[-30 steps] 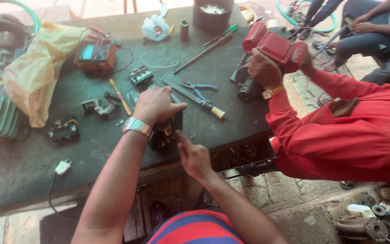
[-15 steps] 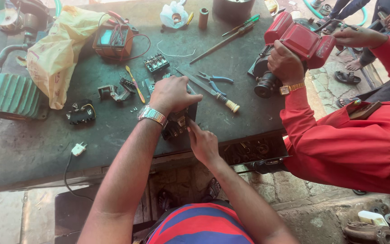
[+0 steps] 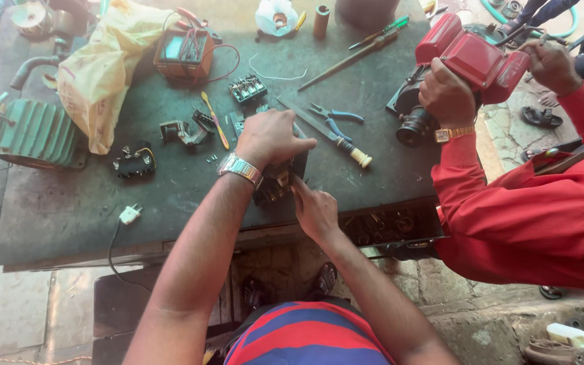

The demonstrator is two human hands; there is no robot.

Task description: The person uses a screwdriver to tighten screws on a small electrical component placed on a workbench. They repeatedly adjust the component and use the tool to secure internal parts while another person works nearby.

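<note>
Your left hand [image 3: 273, 137] and right hand [image 3: 313, 209] both pinching the small black part [image 3: 275, 184], blue pliers [image 3: 332, 122] just beyond.

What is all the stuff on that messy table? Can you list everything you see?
workbench: one, dark, fills the view
black part: one, at near edge, under both hands
green motor: one, far left
yellow bag: one, upper left
orange meter: one, top
blue-handled pliers: one, centre
white plug: one, front left
red machine: one, right, held by a co-worker in a red sleeve
left hand: on top of the black part, metal watch on wrist
right hand: touches the black part from the near side
</note>
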